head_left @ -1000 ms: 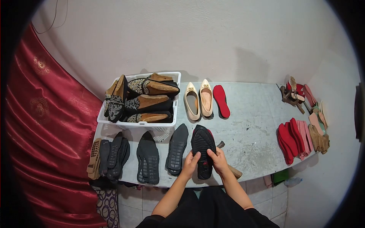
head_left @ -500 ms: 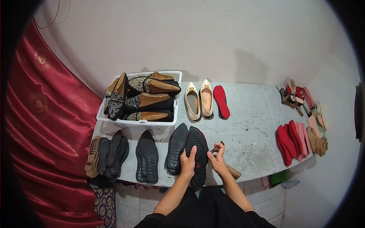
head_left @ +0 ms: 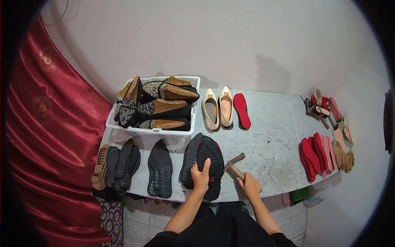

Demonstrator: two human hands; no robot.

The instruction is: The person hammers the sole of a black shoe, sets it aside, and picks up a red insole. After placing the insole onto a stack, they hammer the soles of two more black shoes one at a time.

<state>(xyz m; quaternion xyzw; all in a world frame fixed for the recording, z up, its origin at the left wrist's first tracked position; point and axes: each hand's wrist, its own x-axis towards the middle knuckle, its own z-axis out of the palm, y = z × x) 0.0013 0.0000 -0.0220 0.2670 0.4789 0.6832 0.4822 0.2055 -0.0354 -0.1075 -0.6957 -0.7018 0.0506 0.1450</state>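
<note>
My left hand (head_left: 200, 178) is closed on a black shoe sole (head_left: 210, 153), thumb across its ribbed tread, which faces up. A small red mark shows on the tread, and bits of red peek out at its edge. Just right of the sole, my right hand (head_left: 250, 187) grips the wooden handle of a hammer (head_left: 235, 169); the metal head points away from me. Behind the held sole, another black sole (head_left: 188, 164) is partly hidden. Further left lie a pair of black soles (head_left: 159, 171).
A white basket (head_left: 162, 132) holds several embellished shoes on wooden lasts. Beside it are cream shoes (head_left: 210, 110) and a red insole (head_left: 242, 111). Stacked red insoles (head_left: 307, 158) lie at the right, more soles (head_left: 123, 168) at the left. A red curtain (head_left: 61, 156) hangs left of the table.
My right hand has left the sole's side and moved right and down, and now grips the hammer. The left hand still holds the sole, which has shifted slightly left.
</note>
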